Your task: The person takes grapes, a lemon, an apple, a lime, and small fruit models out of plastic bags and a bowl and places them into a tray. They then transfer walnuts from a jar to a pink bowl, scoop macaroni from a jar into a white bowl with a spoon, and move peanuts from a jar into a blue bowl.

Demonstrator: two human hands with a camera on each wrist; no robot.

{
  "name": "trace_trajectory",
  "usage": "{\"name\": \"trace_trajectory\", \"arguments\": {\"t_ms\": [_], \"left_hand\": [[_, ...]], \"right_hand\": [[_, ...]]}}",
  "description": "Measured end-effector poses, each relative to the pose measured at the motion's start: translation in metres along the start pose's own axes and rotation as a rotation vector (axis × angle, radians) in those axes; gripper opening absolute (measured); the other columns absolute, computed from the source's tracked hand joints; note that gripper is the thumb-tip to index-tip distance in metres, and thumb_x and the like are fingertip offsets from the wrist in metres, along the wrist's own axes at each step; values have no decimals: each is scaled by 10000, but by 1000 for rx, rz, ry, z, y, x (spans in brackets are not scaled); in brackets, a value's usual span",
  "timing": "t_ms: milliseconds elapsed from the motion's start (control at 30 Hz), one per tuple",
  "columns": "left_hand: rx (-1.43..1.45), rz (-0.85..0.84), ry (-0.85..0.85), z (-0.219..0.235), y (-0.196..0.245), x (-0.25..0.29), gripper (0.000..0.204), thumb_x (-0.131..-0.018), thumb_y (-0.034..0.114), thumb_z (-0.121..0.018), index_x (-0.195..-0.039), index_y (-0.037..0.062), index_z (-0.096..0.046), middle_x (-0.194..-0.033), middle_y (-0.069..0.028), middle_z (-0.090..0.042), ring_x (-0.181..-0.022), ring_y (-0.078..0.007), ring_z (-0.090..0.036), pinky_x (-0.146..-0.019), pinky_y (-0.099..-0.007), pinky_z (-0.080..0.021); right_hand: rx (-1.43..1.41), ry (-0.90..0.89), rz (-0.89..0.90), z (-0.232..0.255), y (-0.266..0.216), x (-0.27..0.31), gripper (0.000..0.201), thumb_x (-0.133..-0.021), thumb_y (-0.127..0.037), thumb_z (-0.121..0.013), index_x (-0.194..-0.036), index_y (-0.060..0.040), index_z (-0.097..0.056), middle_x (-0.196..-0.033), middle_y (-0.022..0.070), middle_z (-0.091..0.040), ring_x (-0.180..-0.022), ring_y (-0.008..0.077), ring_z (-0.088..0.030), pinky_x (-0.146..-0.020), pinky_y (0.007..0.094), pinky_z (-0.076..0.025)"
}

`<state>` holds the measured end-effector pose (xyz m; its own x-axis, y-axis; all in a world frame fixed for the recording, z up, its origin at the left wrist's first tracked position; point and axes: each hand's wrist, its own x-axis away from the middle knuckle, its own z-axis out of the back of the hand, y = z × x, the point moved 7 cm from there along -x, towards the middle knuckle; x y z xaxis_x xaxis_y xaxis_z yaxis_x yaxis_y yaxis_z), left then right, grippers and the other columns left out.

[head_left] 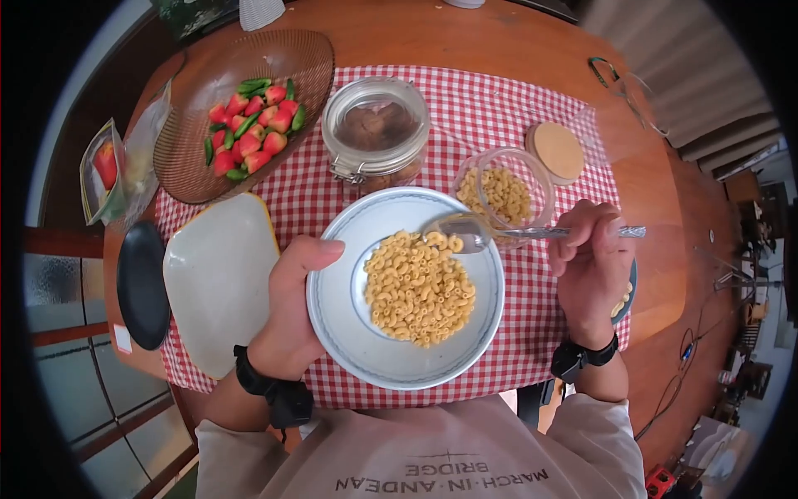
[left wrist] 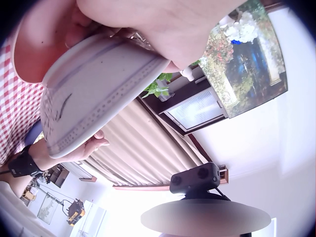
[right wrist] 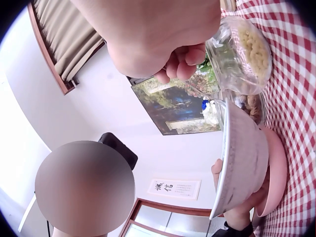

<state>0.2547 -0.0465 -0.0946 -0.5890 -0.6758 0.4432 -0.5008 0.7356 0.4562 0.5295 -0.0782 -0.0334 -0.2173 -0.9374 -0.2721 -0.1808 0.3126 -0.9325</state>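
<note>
My left hand (head_left: 291,303) grips the left side of a white bowl (head_left: 337,324), thumb over its rim. Small curved macaroni (head_left: 420,291) lies in the bowl. The fingers of my right hand (head_left: 594,270) pinch the handle of a metal spoon (head_left: 471,232); its bowl end is over the far right rim, beside the macaroni. In the left wrist view the white bowl (left wrist: 98,89) is tilted, held by my left hand (left wrist: 168,24). The right wrist view shows a pink dish (right wrist: 279,170) beneath the white bowl (right wrist: 242,158), and my right hand (right wrist: 158,39) above.
Beyond the bowl stand a clasp-lidded jar (head_left: 374,133) and a clear container of macaroni (head_left: 503,195), with a wooden lid (head_left: 557,153) near it. On the left are a fruit basket (head_left: 187,158), a pale plate (head_left: 220,283) and a black dish (head_left: 141,287). A dark-rimmed dish is partly behind my right hand.
</note>
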Motion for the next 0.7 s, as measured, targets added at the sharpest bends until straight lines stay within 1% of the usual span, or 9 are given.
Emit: {"name": "trace_trajectory", "arguments": {"t_ms": [33,233,300,400,467,567,600,667,700], "left_hand": [[-86,3,52,0,1,2,651,-905,354,-517,-1393,-77,-532,-1301,-224,-657,-1138,-298,-682,-1048,-402,-512],[-97,5,44,-1,2,2,666,-896,369,-523,-1388,-79,-535,-1295,-224,-659,-1140,-295,-682,-1037,-402,-518],[-86,5,67,2,1,2,672,-892,370,-526,-1390,-81,-533,-1298,-228,-657,-1143,-299,-680,-1039,-402,-517],[-51,-10,75,3,-1,0,682,-885,367,-530,-1394,-87,-528,-1304,-238,-651,-1148,-309,-677,-1043,-403,-515],[-24,-13,59,0,-2,-1,685,-882,363,-533,-1395,-90,-526,-1307,-243,-649,-1149,-315,-676,-1045,-405,-514],[-26,-22,71,4,-2,-2,697,-877,358,-535,-1404,-97,-513,-1314,-251,-643,-1161,-321,-671,-1055,-413,-511],[-24,-19,67,5,-2,-2,697,-877,358,-535,-1404,-97,-513,-1314,-251,-643,-1161,-321,-671,-1055,-413,-511],[-33,-20,100,9,-2,-1,698,-879,358,-536,-1410,-94,-507,-1319,-247,-641,-1166,-317,-669,-1055,-413,-511],[-33,-22,102,8,-1,-1,698,-879,358,-536,-1410,-94,-507,-1319,-247,-641,-1166,-317,-669,-1055,-413,-511]], "right_hand": [[-8,-3,-11,-2,1,0,432,-1102,-343,-471,-856,1,-561,-721,84,-544,-538,150,-509,-501,264,-430],[-61,52,-138,1,7,-4,434,-1108,-350,-451,-851,-18,-562,-705,70,-548,-516,142,-505,-491,266,-432],[-119,119,-184,6,8,-5,433,-1113,-351,-437,-843,-31,-551,-688,60,-532,-498,131,-481,-471,255,-415],[-244,203,-162,17,4,-9,428,-1114,-346,-432,-838,-37,-539,-675,52,-510,-489,126,-456,-455,244,-397],[-204,194,-124,22,-4,-13,418,-1115,-341,-434,-836,-44,-527,-705,47,-507,-501,121,-430,-458,240,-388],[-219,353,130,39,-23,-12,388,-1104,-319,-470,-850,-33,-529,-778,56,-497,-636,121,-464,-510,246,-396],[-213,355,132,46,-21,-10,388,-1104,-319,-470,-850,-33,-529,-778,56,-497,-636,121,-464,-510,246,-396],[182,135,468,39,-45,-5,392,-1092,-318,-499,-842,-19,-536,-782,63,-493,-672,147,-482,-531,272,-404],[368,83,549,35,-52,-2,428,-1079,-361,-523,-828,-15,-545,-796,70,-502,-662,167,-489,-538,298,-406]]}}
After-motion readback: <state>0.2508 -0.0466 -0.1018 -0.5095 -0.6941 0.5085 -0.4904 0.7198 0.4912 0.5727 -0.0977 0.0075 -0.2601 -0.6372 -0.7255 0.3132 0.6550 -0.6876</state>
